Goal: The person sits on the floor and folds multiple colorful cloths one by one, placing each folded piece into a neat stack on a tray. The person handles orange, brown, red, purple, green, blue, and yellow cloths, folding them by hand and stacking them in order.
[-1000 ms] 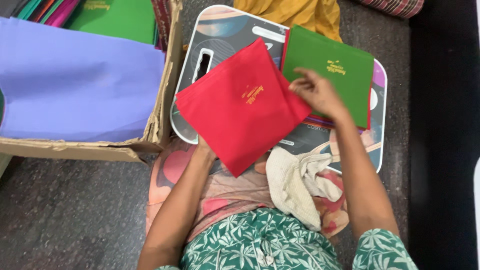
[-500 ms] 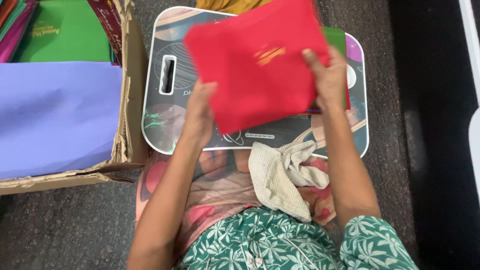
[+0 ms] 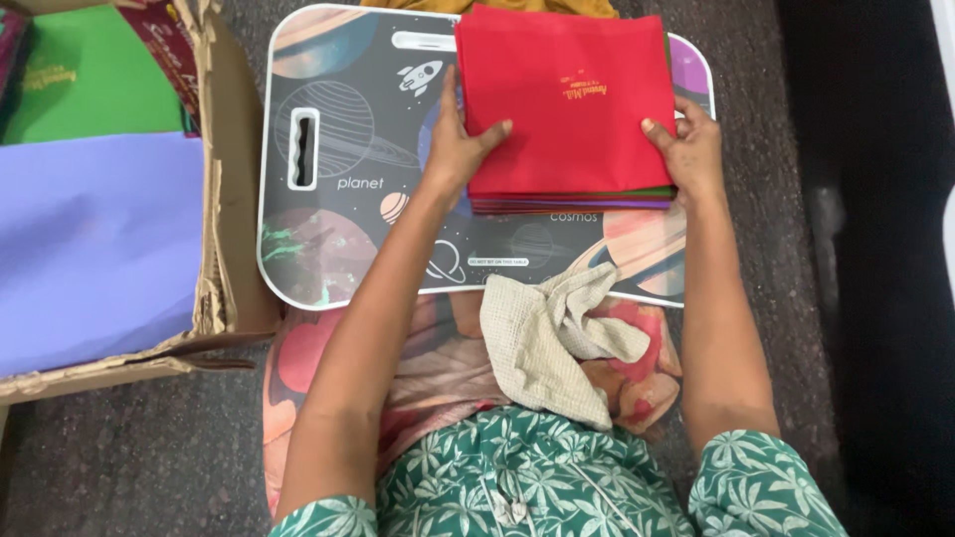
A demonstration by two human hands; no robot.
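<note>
Two hands at one stack (image 3: 570,199) of folded bags, set on the right half of one lap table (image 3: 338,214) printed with planets and a rocket. Top of the stack: a batch of red bags (image 3: 562,104), thick enough that a count of single pieces cannot be told; below it, thin edges of green and purple, a few layers at most, number unclear. One small gold print on the top red face.

Left hand (image 3: 455,149) pressed against the stack's left edge, thumb laid over the red top, other fingers spread flat along the side and the table, not curled shut. Right hand (image 3: 689,149) against the stack's right edge, thumb on the red top near the corner, remaining fingers wrapped down the side; a loose squeeze between the two hands, neither closed into a fist. Stack lying flat and square, touching the table, apart from the table's one slotted handle at the left.

One crumpled beige cloth (image 3: 552,348) on the lap, overlapping the table's near edge. One cardboard box (image 3: 224,199) just beside the table on the left, flap torn, holding one large lilac sheet (image 3: 95,249) and, behind it, one green bag (image 3: 90,89), with a strip of dark red card at the box wall. One bit of mustard fabric (image 3: 497,5) beyond the table's far edge. Green leaf-print sleeves, two, at the bottom.
</note>
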